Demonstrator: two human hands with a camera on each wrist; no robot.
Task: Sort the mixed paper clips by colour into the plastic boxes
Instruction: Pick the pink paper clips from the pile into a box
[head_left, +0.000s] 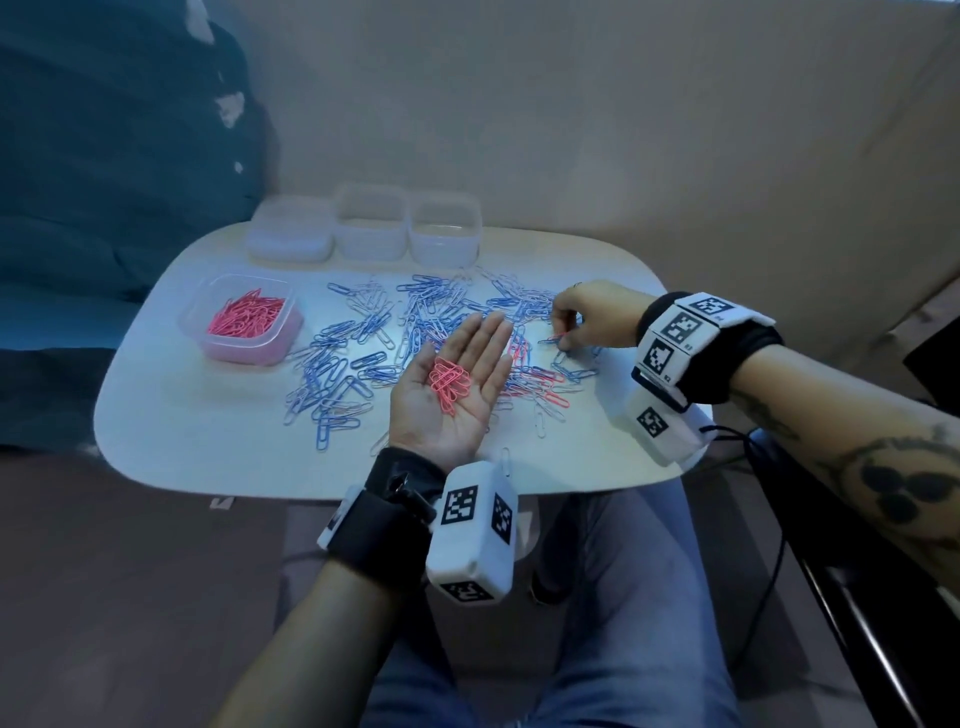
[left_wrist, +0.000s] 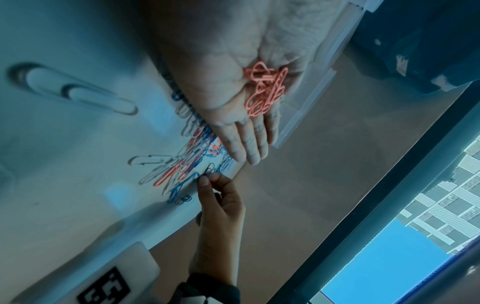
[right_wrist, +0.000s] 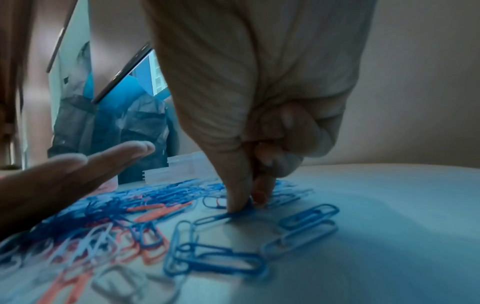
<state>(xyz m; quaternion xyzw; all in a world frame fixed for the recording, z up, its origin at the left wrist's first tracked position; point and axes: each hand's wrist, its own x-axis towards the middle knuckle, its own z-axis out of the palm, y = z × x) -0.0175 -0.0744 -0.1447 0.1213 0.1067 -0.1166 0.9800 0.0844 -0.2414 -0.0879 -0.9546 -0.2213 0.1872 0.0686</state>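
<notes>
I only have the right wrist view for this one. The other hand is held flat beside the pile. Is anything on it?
Observer: Yes. The left hand is palm up with a small heap of pink clips on it.
Operator: Where are the pinks that are already sorted?
Observer: In an open plastic box at the table's left, which holds only pink clips.
Operator: Any other boxes?
Observer: Three clear boxes stand in a row at the far edge. No coloured clips show in them.
</notes>
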